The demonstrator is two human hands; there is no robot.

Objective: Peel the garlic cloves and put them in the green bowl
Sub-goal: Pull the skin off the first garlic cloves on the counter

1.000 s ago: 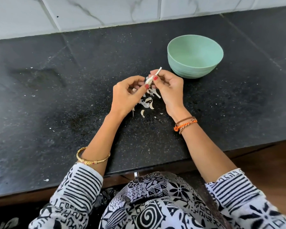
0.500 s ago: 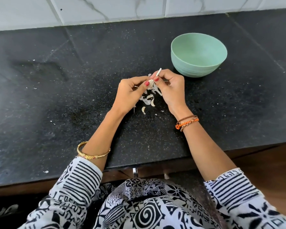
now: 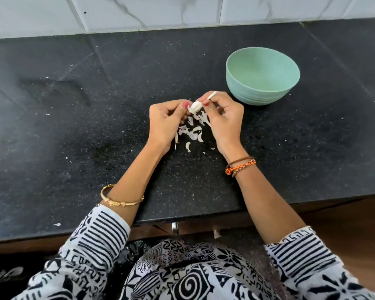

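Garlic (image 3: 195,106), pale and partly stripped, is sitting pinched between both hands above the dark counter (image 3: 95,105) as I am watching through the head camera. Nearest the lens, the patterned sleeves and a gold bangle (image 3: 120,200) on the left forearm are framing the shot, with corded bands (image 3: 239,166) at the right wrist. Beyond them, loose skins (image 3: 192,133) are lying scattered on the stone directly under the hands.

The left hand (image 3: 167,122) is pinching one end of the garlic with curled fingers; the right hand (image 3: 224,118) is pinching the other end, a thin white stalk (image 3: 211,96) poking out past its fingertips. A second ago only that stalk and a sliver of white were showing between the fingertips; now a rounded, ribbed white body is sitting exposed in the gap, the hands having drawn slightly apart. That, as I am reading it, means the peel is coming away (whether this is one clove or a small cluster on its stem, I cannot tell).

Farther back and to the right, the green bowl (image 3: 290,87) is standing near the right hand but not touching it. Its visible interior is showing no clove, so I am judging the task to be at an early stage, with peeling in hand and nothing yet delivered. White marbled tiles (image 3: 160,11) are closing the scene behind.
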